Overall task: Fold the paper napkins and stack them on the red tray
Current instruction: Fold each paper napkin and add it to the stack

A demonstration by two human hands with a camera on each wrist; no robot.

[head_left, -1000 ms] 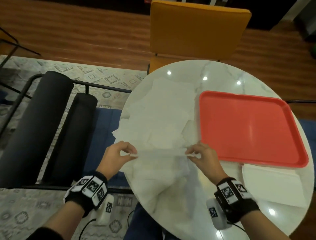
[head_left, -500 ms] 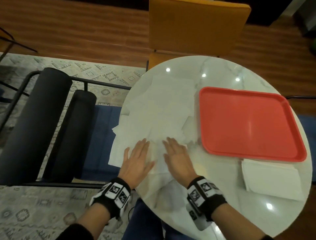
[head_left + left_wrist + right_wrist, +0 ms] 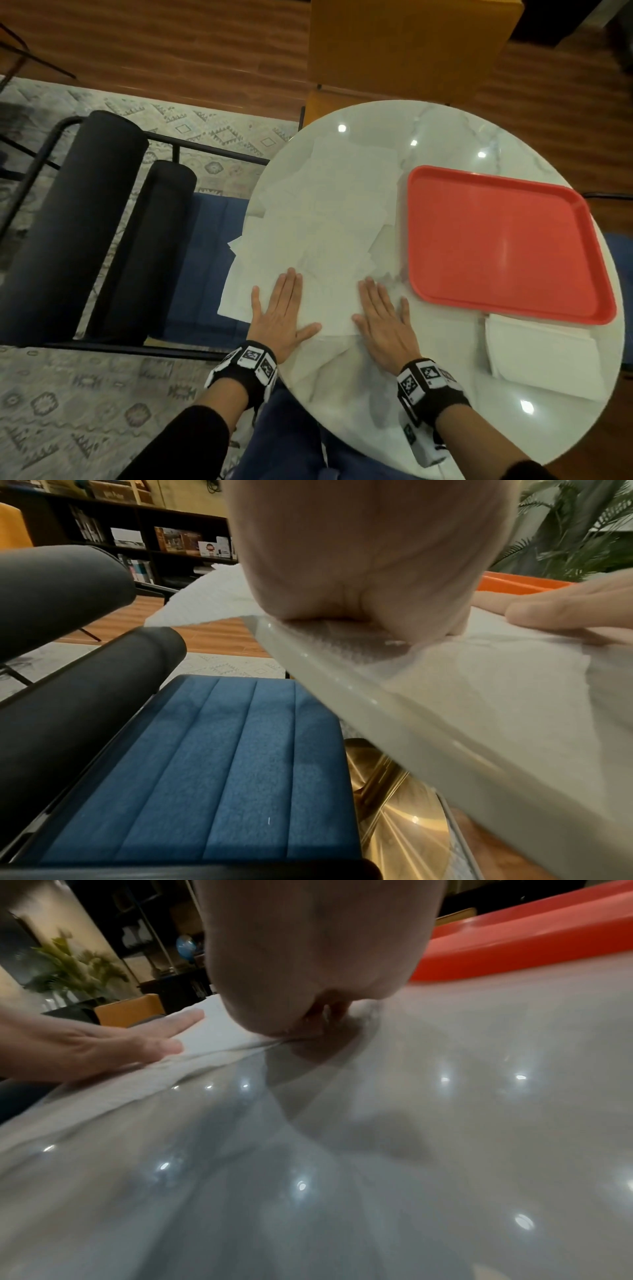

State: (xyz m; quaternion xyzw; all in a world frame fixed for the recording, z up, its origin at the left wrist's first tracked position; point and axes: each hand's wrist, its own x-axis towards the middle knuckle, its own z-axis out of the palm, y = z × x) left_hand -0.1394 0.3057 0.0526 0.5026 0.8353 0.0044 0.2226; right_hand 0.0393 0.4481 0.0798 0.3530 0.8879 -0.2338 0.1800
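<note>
A folded white napkin [image 3: 330, 305] lies at the near left of the round marble table [image 3: 445, 130]. My left hand [image 3: 279, 308] presses flat on its left side, fingers straight. My right hand [image 3: 380, 311] presses flat on its right edge, partly on bare marble. Beyond them spreads a loose pile of unfolded white napkins [image 3: 342, 205]. The red tray [image 3: 507, 246] sits to the right with nothing on it. In the left wrist view my palm [image 3: 359, 561] bears on the napkin [image 3: 496, 669] at the table rim. The right wrist view shows the tray's rim [image 3: 514, 947].
A stack of white napkins [image 3: 541, 356] lies in front of the tray near the table's right edge. A blue seat with black bolsters [image 3: 113, 240] stands left of the table. An orange chair [image 3: 411, 51] is behind it.
A second ago both hands pinched the napkin's ends above the table. They laid it down, pressed flat on it, and have since slid apart toward its sides.
</note>
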